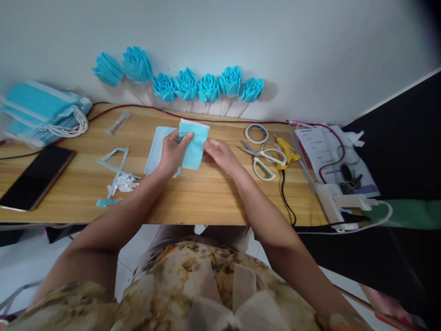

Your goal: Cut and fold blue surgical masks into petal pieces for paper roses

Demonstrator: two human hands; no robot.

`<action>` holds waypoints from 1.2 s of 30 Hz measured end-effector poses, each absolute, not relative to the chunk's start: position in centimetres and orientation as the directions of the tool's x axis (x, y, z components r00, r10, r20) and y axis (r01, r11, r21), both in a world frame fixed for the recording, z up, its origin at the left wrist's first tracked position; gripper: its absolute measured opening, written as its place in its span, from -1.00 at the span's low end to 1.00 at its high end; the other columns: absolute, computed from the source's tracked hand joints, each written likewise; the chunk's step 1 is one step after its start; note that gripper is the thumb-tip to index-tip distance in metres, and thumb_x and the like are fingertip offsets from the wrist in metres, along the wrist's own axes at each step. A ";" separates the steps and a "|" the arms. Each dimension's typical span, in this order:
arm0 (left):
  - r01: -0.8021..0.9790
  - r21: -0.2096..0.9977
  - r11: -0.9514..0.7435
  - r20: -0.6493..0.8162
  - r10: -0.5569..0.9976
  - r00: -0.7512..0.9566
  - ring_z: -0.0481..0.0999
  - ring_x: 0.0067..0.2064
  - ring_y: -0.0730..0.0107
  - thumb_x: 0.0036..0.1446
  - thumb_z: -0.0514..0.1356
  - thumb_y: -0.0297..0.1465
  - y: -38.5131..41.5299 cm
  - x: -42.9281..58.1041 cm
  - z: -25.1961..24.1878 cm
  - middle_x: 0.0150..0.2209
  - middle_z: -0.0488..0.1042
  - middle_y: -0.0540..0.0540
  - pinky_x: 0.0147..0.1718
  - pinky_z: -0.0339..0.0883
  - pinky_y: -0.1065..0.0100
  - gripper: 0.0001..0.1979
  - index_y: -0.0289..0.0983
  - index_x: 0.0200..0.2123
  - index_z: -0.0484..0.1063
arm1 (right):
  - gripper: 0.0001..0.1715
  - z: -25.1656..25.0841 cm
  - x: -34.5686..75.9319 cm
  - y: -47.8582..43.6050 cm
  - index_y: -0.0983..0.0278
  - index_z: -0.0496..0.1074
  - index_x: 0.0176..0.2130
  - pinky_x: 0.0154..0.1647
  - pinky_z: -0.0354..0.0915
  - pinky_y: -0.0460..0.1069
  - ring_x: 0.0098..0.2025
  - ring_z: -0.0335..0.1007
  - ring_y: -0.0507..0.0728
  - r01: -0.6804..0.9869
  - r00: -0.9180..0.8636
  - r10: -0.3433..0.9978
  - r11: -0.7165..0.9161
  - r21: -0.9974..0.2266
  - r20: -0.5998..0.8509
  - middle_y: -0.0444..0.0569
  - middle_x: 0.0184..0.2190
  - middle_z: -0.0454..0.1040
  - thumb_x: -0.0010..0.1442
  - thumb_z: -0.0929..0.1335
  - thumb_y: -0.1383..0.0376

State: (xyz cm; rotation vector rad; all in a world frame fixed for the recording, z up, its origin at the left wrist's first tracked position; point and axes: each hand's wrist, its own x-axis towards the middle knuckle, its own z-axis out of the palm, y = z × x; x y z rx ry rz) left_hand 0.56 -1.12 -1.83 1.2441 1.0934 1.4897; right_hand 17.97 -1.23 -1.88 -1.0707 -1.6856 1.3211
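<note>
My left hand (175, 149) pinches a folded piece of light blue mask fabric (195, 146) between its thumb and fingers, just above the tabletop. At the fabric's right edge is my right hand (220, 155), its fingers curled in and seeming to grip that edge; some fingertips are hidden. Beneath my left hand and wrist lies a paler blue stack of flat fabric sheets (155, 149), partly covered. Left of the stack are white scraps (126, 183) and thin blue cut strips (117, 158).
Several blue fabric roses (186, 85) on sticks lean against the wall. White-handled scissors (263, 158), a tape roll (257, 133) and a yellow glue gun (287, 153) lie right. A phone (37, 177) and packed masks (41, 110) lie left. A power strip (332, 204) sits at the right edge.
</note>
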 end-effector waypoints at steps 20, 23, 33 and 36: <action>0.254 0.963 -0.091 0.040 0.979 0.202 0.41 -0.39 0.39 -0.01 0.36 0.02 -2.5 1.5 -1.6 -0.44 0.51 -0.03 -0.45 0.30 0.41 -0.54 -0.32 -0.39 0.56 | -0.61 -0.4 18.6 -0.9 0.23 0.37 -0.44 -0.30 0.20 -0.04 -0.42 0.19 0.02 0.339 -0.057 0.919 0.386 -0.858 0.391 -0.17 -0.51 0.33 0.30 0.36 0.04; 0.259 0.961 -0.092 0.038 0.978 0.206 0.37 -0.41 0.41 -0.02 0.35 0.01 -2.5 1.5 -1.6 -0.47 0.47 -0.01 -0.47 0.27 0.41 -0.55 -0.30 -0.41 0.53 | -0.60 -0.5 18.6 -0.9 0.23 0.37 -0.43 -0.31 0.20 -0.04 -0.42 0.19 0.02 0.329 -0.053 0.912 0.401 -0.855 0.408 -0.17 -0.51 0.33 0.30 0.36 0.03; 0.239 0.968 -0.071 0.006 0.965 0.264 0.35 -0.43 0.40 -0.05 0.39 -0.02 -2.5 1.4 -1.6 -0.50 0.44 0.00 -0.45 0.24 0.37 -0.58 -0.29 -0.44 0.51 | -0.54 -0.2 19.6 -0.6 0.24 0.41 -0.41 -0.30 0.22 -0.03 -0.41 0.24 0.02 0.353 -0.002 0.877 0.450 -0.820 0.480 -0.15 -0.49 0.37 0.33 0.34 -0.04; 0.279 0.959 -0.055 -0.020 0.965 0.260 0.30 -0.45 0.42 -0.06 0.39 -0.04 -2.6 1.5 -1.7 -0.54 0.37 0.02 -0.46 0.19 0.36 -0.59 -0.28 -0.52 0.46 | -0.51 -0.2 20.4 -0.1 0.23 0.40 -0.40 -0.31 0.21 -0.04 -0.41 0.24 0.02 0.371 0.075 0.870 0.428 -0.824 0.486 -0.16 -0.49 0.36 0.34 0.32 -0.08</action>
